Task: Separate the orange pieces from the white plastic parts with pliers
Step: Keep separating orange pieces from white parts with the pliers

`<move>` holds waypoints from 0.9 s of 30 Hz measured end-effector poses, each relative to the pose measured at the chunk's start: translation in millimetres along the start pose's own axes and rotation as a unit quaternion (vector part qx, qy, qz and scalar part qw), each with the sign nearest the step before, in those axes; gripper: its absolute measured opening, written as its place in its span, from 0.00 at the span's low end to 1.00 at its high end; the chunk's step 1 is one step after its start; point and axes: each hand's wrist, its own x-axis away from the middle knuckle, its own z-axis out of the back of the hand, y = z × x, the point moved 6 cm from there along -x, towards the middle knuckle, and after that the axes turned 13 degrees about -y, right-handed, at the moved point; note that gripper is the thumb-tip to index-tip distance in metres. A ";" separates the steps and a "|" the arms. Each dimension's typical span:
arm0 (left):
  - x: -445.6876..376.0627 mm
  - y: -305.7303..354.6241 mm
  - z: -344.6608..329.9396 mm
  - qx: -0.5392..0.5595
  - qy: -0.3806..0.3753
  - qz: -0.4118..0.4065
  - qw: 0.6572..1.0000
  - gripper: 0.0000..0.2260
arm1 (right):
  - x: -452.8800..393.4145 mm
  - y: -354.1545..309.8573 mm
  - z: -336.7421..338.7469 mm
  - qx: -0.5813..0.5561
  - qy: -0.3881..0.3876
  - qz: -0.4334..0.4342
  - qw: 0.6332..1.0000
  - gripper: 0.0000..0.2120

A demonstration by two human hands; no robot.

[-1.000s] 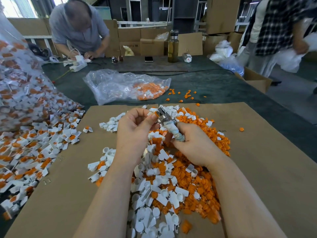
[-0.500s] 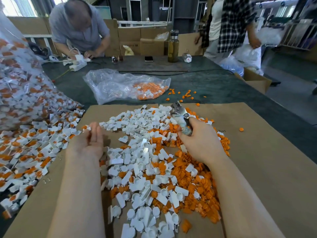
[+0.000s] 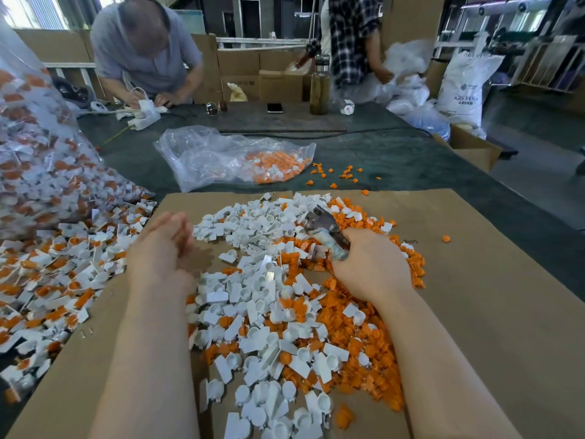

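Note:
My right hand (image 3: 370, 267) grips the handles of the pliers (image 3: 324, 228), whose metal jaws point up and to the left over the heap. Separated white plastic parts (image 3: 253, 299) lie in the middle of the brown cardboard sheet (image 3: 481, 312). Orange pieces (image 3: 364, 340) are heaped under and behind my right hand. My left hand (image 3: 164, 245) hovers blurred at the sheet's left edge with its fingers nearly straight and nothing visible in it. Just left of it lies a pile of white parts with orange pieces still in them (image 3: 63, 274).
A big clear bag of unseparated parts (image 3: 31, 147) leans at the far left. A smaller clear bag (image 3: 228, 156) and loose orange bits (image 3: 345, 175) lie on the dark table. Beyond are a bottle (image 3: 319, 87), a phone (image 3: 274, 107), a box (image 3: 471, 147) and two people working (image 3: 145, 49).
A second ago my left hand was at the pliers' jaws. It has swung left to the edge of the sheet. My right hand lowered slightly with the pliers.

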 end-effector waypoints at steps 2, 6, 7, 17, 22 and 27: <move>-9.9 -8.5 -7.4 -0.081 -0.014 0.014 0.997 0.06 | 0.7 -1.9 -0.6 0.021 0.010 -0.008 1.000 0.07; -8.1 -15.6 -29.6 -0.361 -0.065 -0.037 0.929 0.03 | 1.6 -5.5 -3.6 0.058 0.011 -0.026 0.998 0.08; -8.7 -17.8 -31.8 -0.417 -0.068 -0.046 0.905 0.03 | 1.8 -6.8 -4.7 0.071 0.012 -0.029 0.997 0.10; 0.3 -19.4 -39.3 -0.709 -0.015 -0.028 0.704 0.12 | 0.3 -10.7 -11.2 0.101 0.010 -0.021 0.995 0.15; 5.9 -11.3 -44.3 -0.573 -0.021 -0.095 0.813 0.03 | 2.4 -9.3 -3.9 0.067 0.048 -0.017 0.996 0.11; 23.2 -6.8 -69.9 -0.409 -0.099 -0.140 0.897 0.04 | 2.9 -4.1 8.8 -0.014 0.090 -0.015 0.996 0.11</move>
